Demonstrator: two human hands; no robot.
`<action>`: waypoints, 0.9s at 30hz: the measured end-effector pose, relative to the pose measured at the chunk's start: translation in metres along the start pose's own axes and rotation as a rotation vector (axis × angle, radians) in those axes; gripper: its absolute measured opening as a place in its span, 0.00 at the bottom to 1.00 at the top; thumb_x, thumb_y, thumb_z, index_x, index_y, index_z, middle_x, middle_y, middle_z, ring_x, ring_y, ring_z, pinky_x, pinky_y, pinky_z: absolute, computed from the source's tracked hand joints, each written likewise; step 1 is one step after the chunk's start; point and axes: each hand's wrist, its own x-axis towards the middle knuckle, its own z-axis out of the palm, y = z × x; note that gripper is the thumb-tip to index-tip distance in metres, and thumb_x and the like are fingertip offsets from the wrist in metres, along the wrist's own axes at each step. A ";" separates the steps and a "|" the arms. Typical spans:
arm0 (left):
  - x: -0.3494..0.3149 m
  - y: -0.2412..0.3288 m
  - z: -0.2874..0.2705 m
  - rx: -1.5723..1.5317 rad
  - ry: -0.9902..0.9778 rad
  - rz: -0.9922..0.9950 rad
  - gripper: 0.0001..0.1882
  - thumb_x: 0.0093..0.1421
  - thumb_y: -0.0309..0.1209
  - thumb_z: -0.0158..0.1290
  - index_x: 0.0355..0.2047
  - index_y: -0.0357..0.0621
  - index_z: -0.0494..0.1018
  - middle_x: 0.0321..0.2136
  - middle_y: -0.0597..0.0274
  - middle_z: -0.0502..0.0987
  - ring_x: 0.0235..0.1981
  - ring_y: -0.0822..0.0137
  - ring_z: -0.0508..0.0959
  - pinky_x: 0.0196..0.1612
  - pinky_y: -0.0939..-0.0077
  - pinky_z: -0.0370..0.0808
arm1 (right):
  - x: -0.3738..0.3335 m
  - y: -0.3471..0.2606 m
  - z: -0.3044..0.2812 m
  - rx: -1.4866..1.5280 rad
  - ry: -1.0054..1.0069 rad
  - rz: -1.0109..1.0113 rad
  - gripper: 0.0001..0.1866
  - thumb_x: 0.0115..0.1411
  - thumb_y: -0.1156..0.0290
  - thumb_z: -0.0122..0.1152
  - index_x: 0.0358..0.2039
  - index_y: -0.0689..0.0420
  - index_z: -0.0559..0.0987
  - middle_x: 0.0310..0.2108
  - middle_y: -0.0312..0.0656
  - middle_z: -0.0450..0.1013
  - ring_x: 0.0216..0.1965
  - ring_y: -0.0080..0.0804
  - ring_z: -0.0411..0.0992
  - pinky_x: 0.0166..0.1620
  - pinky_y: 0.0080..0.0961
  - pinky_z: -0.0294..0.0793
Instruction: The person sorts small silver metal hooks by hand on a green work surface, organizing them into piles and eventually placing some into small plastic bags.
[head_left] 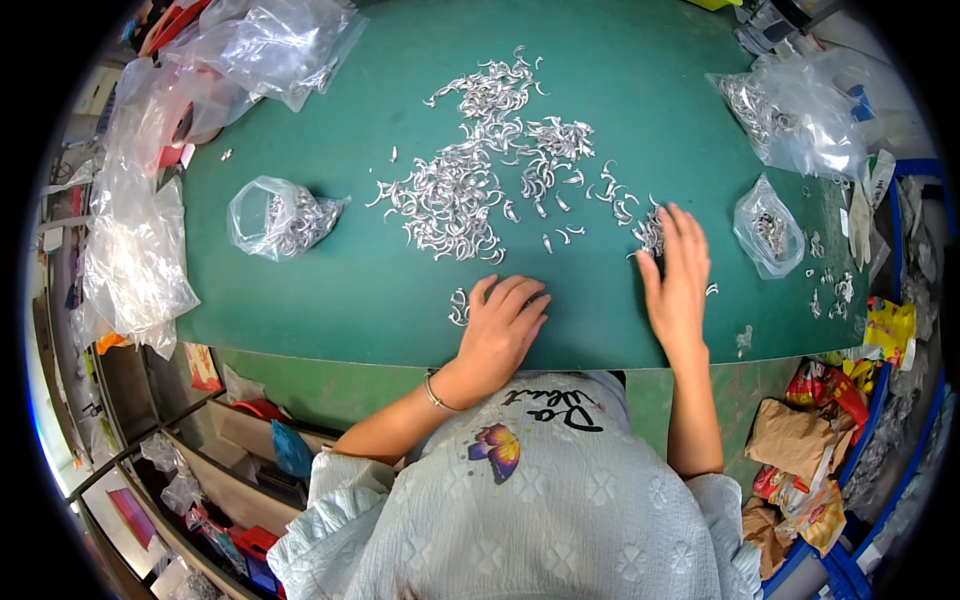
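Observation:
Small silvery curved metal pieces [452, 200] lie heaped across the middle of the green table, with looser ones scattered around. My left hand [502, 325] rests palm down near the front edge, its fingers a little bent and apart. Just left of its fingertips is a small cluster of curved pieces [459, 307], partly covered by the hand. On the right, my right hand [680, 280] lies with fingers stretched out and thumb apart, beside a small pile of the same pieces [650, 235]. The fingers hide part of that pile. Neither hand visibly grips anything.
An open clear bag of metal pieces [290, 220] stands at left; another small bag [769, 228] is at right. Large plastic bags [135, 220] line the left edge. A filled bag [790, 115] sits at the far right, with small rings [842, 290] below it on the table.

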 end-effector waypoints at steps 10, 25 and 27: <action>-0.037 -0.028 -0.028 0.143 0.195 -0.255 0.14 0.51 0.17 0.57 0.40 0.40 0.76 0.44 0.56 0.74 0.50 0.53 0.73 0.60 0.50 0.60 | -0.052 -0.048 0.003 0.133 -0.489 -0.257 0.36 0.55 0.63 0.66 0.62 0.61 0.66 0.68 0.49 0.53 0.70 0.53 0.47 0.68 0.54 0.48; -0.038 -0.032 -0.033 0.219 0.215 -0.311 0.12 0.53 0.18 0.56 0.38 0.45 0.76 0.41 0.59 0.72 0.48 0.56 0.72 0.59 0.48 0.58 | -0.045 -0.004 -0.010 0.030 -0.136 -0.077 0.18 0.60 0.75 0.58 0.51 0.62 0.76 0.57 0.46 0.69 0.64 0.49 0.61 0.65 0.49 0.55; -0.032 -0.025 -0.028 0.157 0.220 -0.262 0.14 0.52 0.18 0.56 0.39 0.44 0.76 0.41 0.58 0.72 0.48 0.55 0.72 0.58 0.49 0.59 | -0.048 0.000 -0.008 0.074 -0.088 -0.062 0.19 0.60 0.74 0.58 0.53 0.61 0.75 0.58 0.46 0.69 0.63 0.50 0.61 0.65 0.50 0.54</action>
